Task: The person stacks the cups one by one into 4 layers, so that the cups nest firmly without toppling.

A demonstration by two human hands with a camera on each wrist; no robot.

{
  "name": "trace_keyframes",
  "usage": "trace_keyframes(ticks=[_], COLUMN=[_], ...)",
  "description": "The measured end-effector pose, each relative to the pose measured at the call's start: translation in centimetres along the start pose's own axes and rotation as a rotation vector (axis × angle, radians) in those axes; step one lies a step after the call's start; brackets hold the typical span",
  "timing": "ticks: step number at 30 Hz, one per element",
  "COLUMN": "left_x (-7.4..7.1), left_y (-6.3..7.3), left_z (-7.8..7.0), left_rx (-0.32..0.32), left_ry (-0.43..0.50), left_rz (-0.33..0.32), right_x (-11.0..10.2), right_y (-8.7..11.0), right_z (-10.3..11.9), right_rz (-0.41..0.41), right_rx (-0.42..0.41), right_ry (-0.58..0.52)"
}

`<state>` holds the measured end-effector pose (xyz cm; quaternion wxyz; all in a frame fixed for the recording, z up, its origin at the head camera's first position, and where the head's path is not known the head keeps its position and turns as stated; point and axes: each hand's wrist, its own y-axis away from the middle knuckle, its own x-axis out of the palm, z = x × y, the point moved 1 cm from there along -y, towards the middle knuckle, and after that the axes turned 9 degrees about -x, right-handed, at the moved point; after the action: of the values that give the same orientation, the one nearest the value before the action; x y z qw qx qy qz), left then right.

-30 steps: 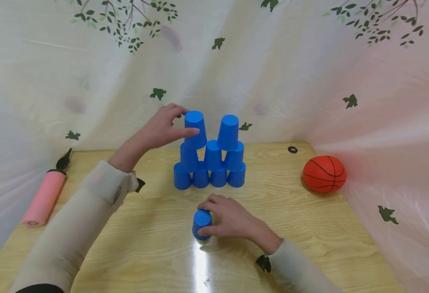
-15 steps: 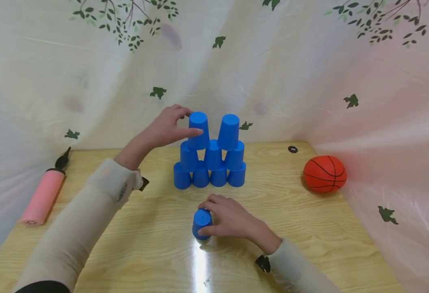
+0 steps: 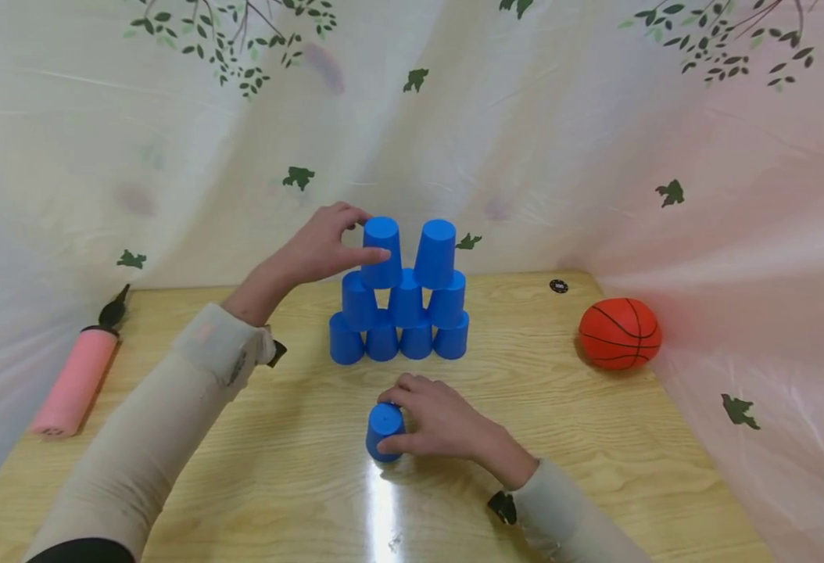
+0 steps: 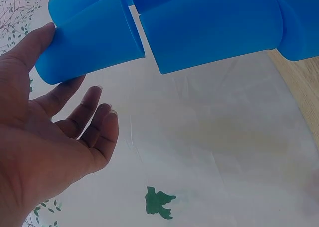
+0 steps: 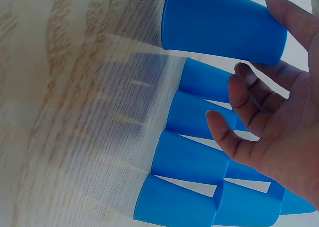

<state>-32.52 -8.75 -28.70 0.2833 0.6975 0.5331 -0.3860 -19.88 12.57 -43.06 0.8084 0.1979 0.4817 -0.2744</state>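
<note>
Upside-down blue cups form a tiered stack (image 3: 405,299) on the wooden table. Thumb and forefinger of my left hand (image 3: 317,249) pinch a blue cup (image 3: 381,266) at the upper left of it. A narrow gap between that cup and the one below shows in the left wrist view (image 4: 209,30). Beside it on the third tier stands another cup (image 3: 435,254). Nearer me, my right hand (image 3: 443,418) grips a lone upside-down blue cup (image 3: 382,418) on the table, thumb in front and forefinger behind. Its other fingers curl free in the right wrist view.
A pink hand pump (image 3: 77,379) with a black nozzle lies at the left. At the right sits a small orange basketball (image 3: 619,334), with a black disc (image 3: 558,286) behind it. A pale leaf-patterned sheet (image 3: 524,141) hangs behind the table.
My left hand and its cup have shifted slightly right, over the joint of the two cups below. My right hand and its cup have stayed in place.
</note>
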Motion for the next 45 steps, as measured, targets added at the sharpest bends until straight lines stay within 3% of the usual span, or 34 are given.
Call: trace_keyframes(ticks=[45], left_x=[0.11], left_y=[-0.52], left_z=[0.36], left_rx=[-0.011], left_ry=[-0.02], left_rz=[0.024], right_x=[-0.03], right_y=[-0.01], right_z=[0.11], right_rz=[0.002], right_rx=[0.001], right_ry=[0.004])
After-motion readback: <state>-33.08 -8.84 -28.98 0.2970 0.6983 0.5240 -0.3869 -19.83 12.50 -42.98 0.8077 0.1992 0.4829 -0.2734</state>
